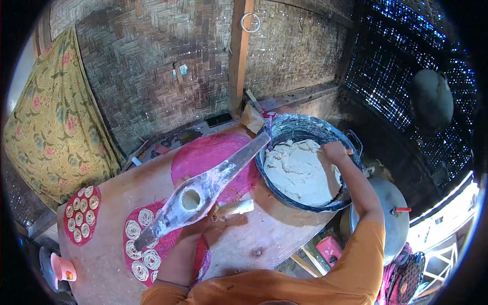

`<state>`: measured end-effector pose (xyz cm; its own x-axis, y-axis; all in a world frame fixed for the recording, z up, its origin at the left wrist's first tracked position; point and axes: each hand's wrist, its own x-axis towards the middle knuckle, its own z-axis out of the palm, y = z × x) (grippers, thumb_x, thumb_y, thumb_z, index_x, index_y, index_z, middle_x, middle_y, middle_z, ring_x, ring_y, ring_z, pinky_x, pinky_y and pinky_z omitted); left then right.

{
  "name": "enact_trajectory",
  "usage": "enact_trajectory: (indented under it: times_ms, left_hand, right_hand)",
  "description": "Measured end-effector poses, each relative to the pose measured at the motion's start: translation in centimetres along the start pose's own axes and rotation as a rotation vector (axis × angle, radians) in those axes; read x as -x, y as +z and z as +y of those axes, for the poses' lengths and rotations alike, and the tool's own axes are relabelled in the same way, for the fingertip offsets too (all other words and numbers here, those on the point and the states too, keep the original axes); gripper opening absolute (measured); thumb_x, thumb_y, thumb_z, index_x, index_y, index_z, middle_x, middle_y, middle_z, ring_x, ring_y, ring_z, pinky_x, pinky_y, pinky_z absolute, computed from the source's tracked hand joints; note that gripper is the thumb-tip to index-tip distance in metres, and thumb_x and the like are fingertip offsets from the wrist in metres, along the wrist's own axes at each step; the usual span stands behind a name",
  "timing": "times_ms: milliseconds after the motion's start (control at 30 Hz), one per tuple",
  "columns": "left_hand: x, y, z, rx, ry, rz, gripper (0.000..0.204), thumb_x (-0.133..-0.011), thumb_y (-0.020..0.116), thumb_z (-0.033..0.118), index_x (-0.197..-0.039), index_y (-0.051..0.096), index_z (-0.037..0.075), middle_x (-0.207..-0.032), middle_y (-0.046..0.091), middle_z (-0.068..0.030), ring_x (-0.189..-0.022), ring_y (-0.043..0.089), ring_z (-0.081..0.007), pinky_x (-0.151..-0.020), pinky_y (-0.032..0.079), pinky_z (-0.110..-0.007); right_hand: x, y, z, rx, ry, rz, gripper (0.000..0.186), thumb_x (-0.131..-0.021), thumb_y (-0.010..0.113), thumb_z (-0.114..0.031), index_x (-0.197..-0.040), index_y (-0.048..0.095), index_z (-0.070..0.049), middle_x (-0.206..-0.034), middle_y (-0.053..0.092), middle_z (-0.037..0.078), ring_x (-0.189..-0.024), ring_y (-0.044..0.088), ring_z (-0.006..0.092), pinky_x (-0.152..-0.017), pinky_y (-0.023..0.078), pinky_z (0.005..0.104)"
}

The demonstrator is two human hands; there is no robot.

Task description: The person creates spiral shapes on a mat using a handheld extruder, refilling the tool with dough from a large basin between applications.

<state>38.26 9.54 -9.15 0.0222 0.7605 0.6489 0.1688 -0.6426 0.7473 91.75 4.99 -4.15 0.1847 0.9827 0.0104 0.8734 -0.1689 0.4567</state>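
Note:
My left hand (207, 222), partly hidden, is closed under a long wooden noodle press (223, 175), which it holds tilted over the table. Pale dough (191, 200) shows in the press's round central hole. A whitish cylinder (238, 207) sticks out beside that hand; whether it belongs to the press is unclear. My right hand (334, 152) is closed around a short wooden handle (349, 151) inside a large dark basin (292, 202). A tan flat part below it touches the white dough (297, 170) filling the basin.
Round pink mats lie on the table (109, 254); two, one at the far left (68, 223), carry several noodle coils (151, 259). A plain pink mat (203, 157) lies behind the press. A lidded metal pot (391, 223) stands right of the basin, a pink cup (63, 268) at the left edge.

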Motion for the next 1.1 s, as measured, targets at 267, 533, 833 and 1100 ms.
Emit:
enact_trajectory:
  times_ms: [267,533,833,1100]
  left_hand:
    - [-4.6,-1.8,2.4,0.127,-0.072,-0.074,0.024,-0.084,0.066,0.011,-0.107,0.064,0.003,-0.100,0.065,-0.0057,-0.090,0.060,-0.0175,-0.080,0.048,-0.033]
    - [-12.8,-3.9,17.0,-0.517,0.419,-0.501,0.036,-0.070,0.075,0.035,-0.094,0.065,0.011,-0.085,0.063,-0.0093,-0.074,0.062,-0.0253,-0.066,0.050,-0.035]
    - [-9.4,-5.5,13.2,-0.451,0.496,-0.582,0.029,-0.065,0.070,0.027,-0.083,0.057,0.009,-0.075,0.056,-0.0095,-0.070,0.060,-0.0287,-0.059,0.046,-0.038]
    - [-8.0,-10.0,13.8,-0.522,0.491,-0.381,0.027,-0.066,0.070,0.026,-0.083,0.058,0.009,-0.075,0.056,-0.0100,-0.071,0.060,-0.0292,-0.059,0.046,-0.038]
  right_hand:
    - [7.2,-11.3,-1.9,-0.205,0.140,0.015,0.024,-0.082,0.054,-0.019,-0.100,0.070,-0.021,-0.085,0.069,0.011,-0.080,0.067,0.0291,-0.069,0.052,0.0430]
    - [17.3,-32.3,-2.8,-0.705,-0.258,0.045,0.019,-0.092,0.056,-0.019,-0.094,0.067,-0.004,-0.065,0.064,0.008,-0.059,0.062,0.0172,-0.058,0.046,0.0322]
    - [17.4,-37.7,-12.9,-0.250,-0.666,0.466,0.014,-0.084,0.057,-0.016,-0.087,0.067,-0.007,-0.071,0.064,0.011,-0.070,0.065,0.0253,-0.062,0.047,0.0397]
    - [21.2,-33.7,-24.7,0.235,-0.598,0.917,0.030,-0.076,0.056,-0.017,-0.102,0.059,-0.003,-0.071,0.051,0.001,-0.065,0.054,0.0148,-0.056,0.041,0.0277]
